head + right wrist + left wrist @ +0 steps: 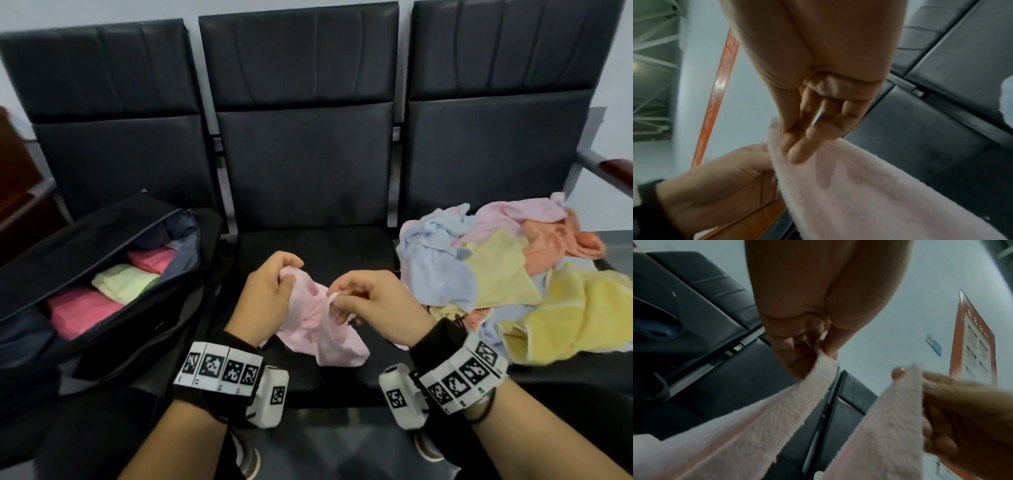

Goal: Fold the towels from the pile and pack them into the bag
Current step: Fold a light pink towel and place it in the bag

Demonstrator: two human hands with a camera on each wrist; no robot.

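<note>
A pale pink towel (325, 332) hangs crumpled over the middle seat, held up by both hands. My left hand (270, 291) grips its upper left edge; the left wrist view shows thumb and fingers pinching the cloth (818, 369). My right hand (359, 301) pinches another edge between thumb and forefinger, with the pink towel (869, 186) draping below the fingertips (797, 154). The pile of loose towels (507, 274), blue, yellow, pink and orange, lies on the right seat. The black bag (102, 246) sits unzipped on the left seat with folded pink and light green towels (120, 281) inside.
Three black padded chairs (301, 154) in a row stand against a pale wall. A wooden armrest (613, 171) juts out at the far right. My shoes (246, 459) show on the floor below the seat edge. An orange-framed notice (974, 345) hangs on the wall.
</note>
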